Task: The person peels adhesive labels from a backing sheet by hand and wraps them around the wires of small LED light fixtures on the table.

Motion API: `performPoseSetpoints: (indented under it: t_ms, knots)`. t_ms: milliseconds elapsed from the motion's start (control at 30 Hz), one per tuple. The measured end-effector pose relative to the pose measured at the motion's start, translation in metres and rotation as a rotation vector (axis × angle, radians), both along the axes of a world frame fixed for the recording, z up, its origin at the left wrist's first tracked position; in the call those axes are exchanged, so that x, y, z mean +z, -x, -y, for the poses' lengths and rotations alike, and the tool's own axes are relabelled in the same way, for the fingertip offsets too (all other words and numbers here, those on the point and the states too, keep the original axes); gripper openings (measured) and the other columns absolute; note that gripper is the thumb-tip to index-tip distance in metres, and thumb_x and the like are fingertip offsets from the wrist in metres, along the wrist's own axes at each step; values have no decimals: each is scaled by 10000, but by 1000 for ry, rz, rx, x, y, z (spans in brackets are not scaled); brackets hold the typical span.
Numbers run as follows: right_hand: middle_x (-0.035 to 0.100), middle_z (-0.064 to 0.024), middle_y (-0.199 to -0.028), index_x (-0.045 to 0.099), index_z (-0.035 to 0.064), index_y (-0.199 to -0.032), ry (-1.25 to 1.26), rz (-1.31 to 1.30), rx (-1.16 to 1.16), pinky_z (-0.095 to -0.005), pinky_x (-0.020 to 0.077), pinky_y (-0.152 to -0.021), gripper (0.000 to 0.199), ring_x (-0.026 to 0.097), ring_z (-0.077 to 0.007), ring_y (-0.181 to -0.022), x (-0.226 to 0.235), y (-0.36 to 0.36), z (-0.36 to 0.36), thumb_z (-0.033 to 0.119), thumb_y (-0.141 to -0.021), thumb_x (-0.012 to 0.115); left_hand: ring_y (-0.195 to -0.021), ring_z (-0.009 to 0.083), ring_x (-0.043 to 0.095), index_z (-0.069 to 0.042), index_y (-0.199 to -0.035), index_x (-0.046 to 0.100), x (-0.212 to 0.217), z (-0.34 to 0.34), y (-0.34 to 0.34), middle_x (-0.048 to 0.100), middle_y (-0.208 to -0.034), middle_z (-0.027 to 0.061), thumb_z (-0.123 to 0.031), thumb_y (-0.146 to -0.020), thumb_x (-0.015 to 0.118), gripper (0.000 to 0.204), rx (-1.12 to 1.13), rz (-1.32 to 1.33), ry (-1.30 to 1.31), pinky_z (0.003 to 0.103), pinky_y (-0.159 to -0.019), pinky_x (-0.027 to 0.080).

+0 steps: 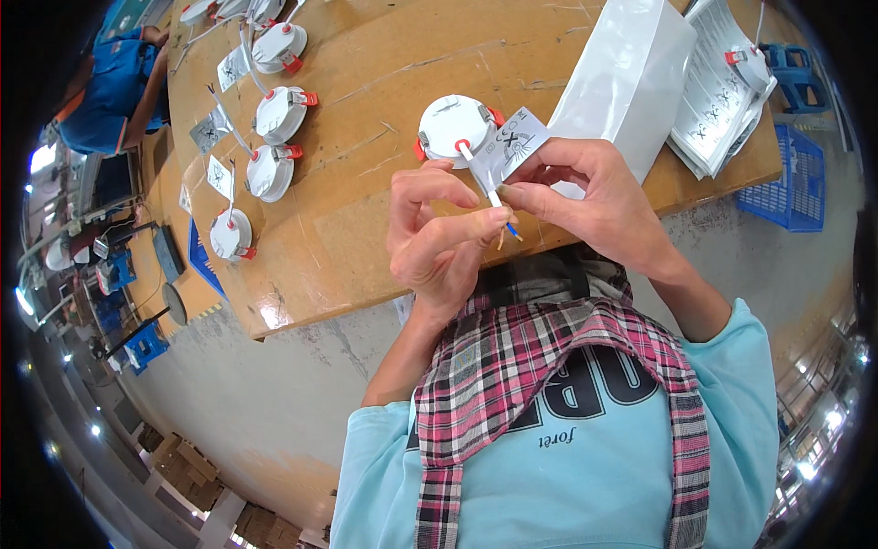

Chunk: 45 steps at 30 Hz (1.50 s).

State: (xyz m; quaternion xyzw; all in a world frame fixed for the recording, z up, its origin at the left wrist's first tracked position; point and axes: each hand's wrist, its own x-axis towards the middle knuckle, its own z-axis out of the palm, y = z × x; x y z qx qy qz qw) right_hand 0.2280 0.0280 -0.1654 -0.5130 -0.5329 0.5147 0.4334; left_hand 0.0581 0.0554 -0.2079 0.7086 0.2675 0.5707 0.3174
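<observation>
A round white downlight (451, 126) with red spring clips lies back side up on the table in front of me. From its red grommet a white cable (476, 166) runs toward me, ending in thin blue and brownish wires (512, 232). My left hand (437, 229) is closed, thumb and finger pinching this cable near its end. Closed on the printed label (519, 145) around the cable, my right hand (585, 197) has its thumb tip against the cable. Part of the label is hidden behind the right fingers.
Several similar downlights (280, 115) with labelled cables stand along the table's left side. A white plastic bag (622, 82) and a stack of printed sheets (718, 110) with another downlight (752, 69) lie at right. Beyond the edge is a blue crate (788, 178). A person in blue (114, 91) is at far left.
</observation>
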Motion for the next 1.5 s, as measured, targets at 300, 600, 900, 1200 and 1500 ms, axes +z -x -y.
performPoseSetpoints:
  t_ms: [300,600,900,1200,1500]
  knots:
    - [672,-83,-814,653,-50,-952,13,-52,14,-262,484,-703,201,624,-123,-745,1,1,1,105,-824,637,-815,179,521,-167,-817,700,-1,1,-1,544,-829,14,-20,-645,783,241,-15,19,25,414,-865,461]
    - [646,-58,-801,643,-39,-952,73,-135,32,-264,470,-722,200,600,-108,-752,2,1,0,107,-818,611,-879,172,520,-117,-835,670,-4,5,-7,524,-894,49,-13,-700,760,192,-83,171,139,437,-916,458]
    - [666,-49,-835,651,-4,-1011,53,-181,-5,-259,461,-725,217,613,-109,-772,-2,2,4,120,-836,614,-929,178,507,-94,-833,616,-3,8,-8,495,-963,85,-22,-742,732,164,-79,252,217,497,-897,511]
    - [681,-66,-837,663,-6,-996,19,-101,-19,-254,468,-692,209,629,-118,-776,3,-1,6,132,-844,629,-1000,198,505,-84,-847,619,-4,7,-8,475,-1025,105,22,-752,710,169,-101,183,181,509,-913,512]
    - [672,-72,-827,655,-22,-989,45,-104,-37,-263,480,-703,210,626,-118,-766,3,-2,6,116,-834,631,-988,204,531,-99,-854,670,1,6,-10,502,-1009,98,55,-729,713,202,-110,129,154,478,-931,508]
